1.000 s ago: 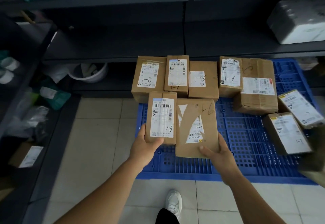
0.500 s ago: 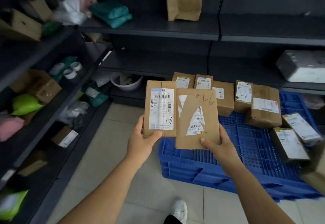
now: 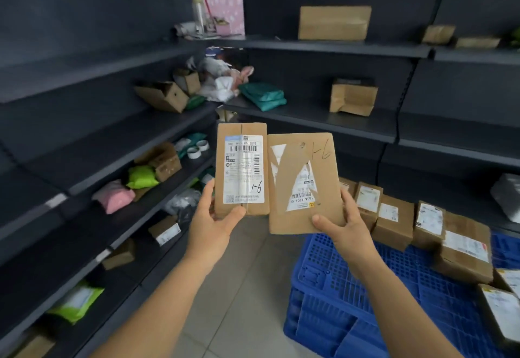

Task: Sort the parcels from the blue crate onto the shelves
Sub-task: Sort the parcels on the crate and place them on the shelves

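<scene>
Now both parcels are up at mid-frame, side by side and edges touching, each marked "1-6". The left hand (image 3: 216, 218) grips the labelled box (image 3: 242, 169) by its lower end, thumb on the front; the right hand (image 3: 342, 224) pinches the flat taped parcel (image 3: 302, 183) at its lower right corner. The blue crate (image 3: 365, 295) sits lower right with more boxes on it. This looks like the carry step; next comes finding the matching shelf (image 3: 309, 116) and setting both down on a bare stretch.
</scene>
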A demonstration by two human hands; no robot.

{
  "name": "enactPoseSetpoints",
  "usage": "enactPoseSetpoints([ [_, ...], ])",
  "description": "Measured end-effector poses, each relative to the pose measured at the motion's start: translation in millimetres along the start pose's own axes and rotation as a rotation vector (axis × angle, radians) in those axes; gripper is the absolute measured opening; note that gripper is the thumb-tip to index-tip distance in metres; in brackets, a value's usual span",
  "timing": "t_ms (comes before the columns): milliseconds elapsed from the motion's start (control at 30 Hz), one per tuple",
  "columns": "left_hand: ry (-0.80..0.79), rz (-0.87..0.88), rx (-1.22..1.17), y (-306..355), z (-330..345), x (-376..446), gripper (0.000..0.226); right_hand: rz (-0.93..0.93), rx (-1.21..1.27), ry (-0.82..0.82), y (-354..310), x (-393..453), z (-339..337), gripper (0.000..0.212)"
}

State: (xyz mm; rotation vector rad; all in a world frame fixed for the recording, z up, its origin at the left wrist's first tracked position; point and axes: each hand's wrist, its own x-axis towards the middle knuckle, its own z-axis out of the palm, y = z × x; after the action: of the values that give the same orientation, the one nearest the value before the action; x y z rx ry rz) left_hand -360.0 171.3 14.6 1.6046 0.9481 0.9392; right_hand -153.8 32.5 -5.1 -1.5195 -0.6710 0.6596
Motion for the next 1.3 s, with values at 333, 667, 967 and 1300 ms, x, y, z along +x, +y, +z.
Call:
enactPoseSetpoints([
  [333,0.274,0.091,0.023,58,-82,-9,0.067,-0.138,-0.002,-0.239,-71,24,74,0.081],
  [667,0.567,0.133,0.064,105,-168,-27,0.060,-0.305,-0.050,-0.591,-137,41,168,0.098],
  [967,0.860,0.128,0.203,115,-278,-64,0.060,-0.409,-0.080,-0.845,-176,11,300,0.105],
  [1300,1.031,0.124,0.276,115,-453,-86,0.050,-0.520,-0.088,-0.932,-217,-52,474,0.095],
])
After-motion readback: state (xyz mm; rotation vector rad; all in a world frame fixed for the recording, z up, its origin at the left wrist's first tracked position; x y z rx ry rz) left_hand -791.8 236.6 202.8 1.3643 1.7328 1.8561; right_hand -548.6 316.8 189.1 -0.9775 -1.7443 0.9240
